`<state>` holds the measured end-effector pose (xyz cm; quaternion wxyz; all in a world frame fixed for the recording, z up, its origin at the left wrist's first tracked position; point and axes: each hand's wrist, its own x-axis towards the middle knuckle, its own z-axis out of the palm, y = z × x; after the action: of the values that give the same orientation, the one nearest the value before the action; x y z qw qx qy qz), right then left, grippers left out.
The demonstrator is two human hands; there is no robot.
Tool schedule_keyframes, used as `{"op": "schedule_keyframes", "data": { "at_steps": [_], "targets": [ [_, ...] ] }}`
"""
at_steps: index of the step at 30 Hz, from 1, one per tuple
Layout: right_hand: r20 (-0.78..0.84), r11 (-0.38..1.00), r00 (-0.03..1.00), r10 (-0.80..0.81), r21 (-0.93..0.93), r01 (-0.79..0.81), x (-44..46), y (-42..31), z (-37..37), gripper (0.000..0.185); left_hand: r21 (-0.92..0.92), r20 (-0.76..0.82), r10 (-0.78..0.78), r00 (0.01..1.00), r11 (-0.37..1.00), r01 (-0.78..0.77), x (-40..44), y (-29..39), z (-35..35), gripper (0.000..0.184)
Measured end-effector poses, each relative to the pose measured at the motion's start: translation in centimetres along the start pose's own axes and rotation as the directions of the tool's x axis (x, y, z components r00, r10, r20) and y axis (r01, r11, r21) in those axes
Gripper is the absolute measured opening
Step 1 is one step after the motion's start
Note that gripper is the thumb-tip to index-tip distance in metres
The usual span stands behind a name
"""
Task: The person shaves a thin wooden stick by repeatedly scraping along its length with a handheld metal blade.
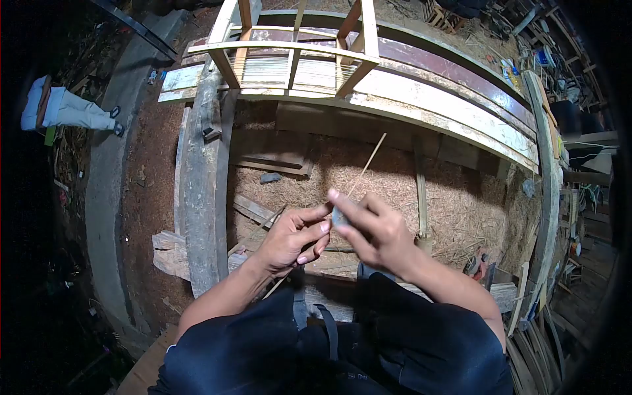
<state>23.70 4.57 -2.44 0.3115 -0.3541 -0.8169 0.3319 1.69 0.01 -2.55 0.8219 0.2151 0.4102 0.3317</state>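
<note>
A thin, pale wooden stick slants away from between my hands, its far end over the sawdust-covered ground. My left hand is closed, thumb and fingers pinching around the near part of the stick. Closed over the stick just ahead is my right hand, index finger stretched along it. A small grey-blue piece, possibly folded sandpaper, shows between the right thumb and fingers. Its exact kind is unclear. Both hands are close together in front of my lap, and the fingers hide the middle of the stick.
Ahead, a wooden frame with thin slats stands on a bench of long planks. Thick beams flank me, one being the left beam. Shavings and offcuts cover the ground. Another person is at far left.
</note>
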Motion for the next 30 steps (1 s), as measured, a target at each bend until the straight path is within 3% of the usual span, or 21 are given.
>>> {"op": "schedule_keyframes", "data": {
  "at_steps": [1, 3, 5, 8, 11, 13, 15, 17, 19, 21, 23, 25, 27, 29, 30],
  "targets": [
    [0.067, 1.0, 0.998, -0.013, -0.008, 0.013, -0.1, -0.8, -0.3, 0.056, 0.0, 0.001, -0.002, 1.0, 1.0, 0.002, 0.0, 0.1, 0.0, 0.04],
    [-0.035, 0.998, 0.999, 0.001, 0.056, 0.001, 0.2, 0.3, 0.2, 0.056, 0.033, 0.001, -0.005, 1.0, 0.999, 0.005, 0.0, 0.4, 0.1, 0.046],
    [-0.092, 0.99, 0.986, 0.136, -0.011, -0.138, 1.2, 1.1, -0.6, 0.057, 0.0, -0.021, 0.006, 1.0, 1.0, -0.006, -0.1, 0.5, 0.4, 0.05],
    [-0.082, 0.999, 0.996, 0.044, 0.017, -0.043, 0.8, 0.0, -0.5, 0.055, -0.084, -0.011, -0.021, 1.0, 0.996, 0.02, 0.0, 0.6, 0.4, 0.049],
    [0.04, 0.999, 0.999, 0.007, 0.037, -0.009, 0.5, -0.7, -0.4, 0.055, -0.103, -0.026, -0.037, 0.999, 0.994, 0.034, 0.0, 0.8, 0.2, 0.048],
    [-0.095, 0.995, 0.991, 0.098, -0.026, -0.101, 1.1, 1.4, -0.2, 0.054, -0.115, -0.033, -0.033, 0.999, 0.993, 0.029, -0.1, 0.8, 0.4, 0.047],
    [-0.116, 0.995, 0.99, 0.077, -0.06, -0.084, 1.1, 1.2, -0.4, 0.054, -0.123, -0.034, -0.019, 0.999, 0.992, 0.015, 0.1, 0.8, 0.3, 0.046],
    [0.056, 1.0, 0.998, -0.007, 0.009, 0.007, 0.4, -1.0, -0.4, 0.053, -0.096, -0.026, -0.053, 0.998, 0.994, 0.05, 0.2, 0.2, -0.4, 0.046],
    [0.103, 0.999, 0.995, -0.008, -0.038, 0.012, 0.5, -0.5, -0.4, 0.053, -0.106, -0.037, -0.04, 0.999, 0.994, 0.036, 0.2, 0.4, 0.0, 0.045],
    [-0.128, 0.997, 0.99, 0.068, -0.029, -0.072, 1.4, 1.6, -0.1, 0.056, -0.085, -0.034, -0.023, 0.999, 0.996, 0.02, 0.3, 0.5, 0.0, 0.045],
    [-0.099, 0.988, 0.986, 0.131, -0.065, -0.137, 1.6, 1.3, -0.7, 0.055, -0.086, -0.024, -0.033, 0.999, 0.996, 0.031, 0.3, 0.4, -0.1, 0.045],
    [0.041, 1.0, 0.999, -0.001, 0.027, 0.0, 0.6, -0.6, -0.4, 0.054, -0.087, -0.017, -0.05, 0.999, 0.995, 0.049, 0.2, 0.1, -0.3, 0.045],
    [0.101, 1.0, 0.995, 0.013, 0.013, -0.015, 0.5, -0.6, -0.4, 0.053, -0.049, -0.042, -0.034, 0.999, 0.998, 0.032, 0.2, -0.1, -0.5, 0.038],
    [-0.092, 0.997, 0.993, 0.077, 0.008, -0.076, 1.4, 1.3, -0.3, 0.055, -0.06, -0.06, -0.028, 0.998, 0.998, 0.025, 0.1, 0.4, 0.5, 0.031],
    [-0.061, 0.982, 0.983, 0.173, -0.059, -0.177, 1.8, 1.6, -0.9, 0.055, -0.067, -0.075, -0.018, 0.997, 0.998, 0.013, 0.1, 0.7, 0.8, 0.026]
  ]
}}
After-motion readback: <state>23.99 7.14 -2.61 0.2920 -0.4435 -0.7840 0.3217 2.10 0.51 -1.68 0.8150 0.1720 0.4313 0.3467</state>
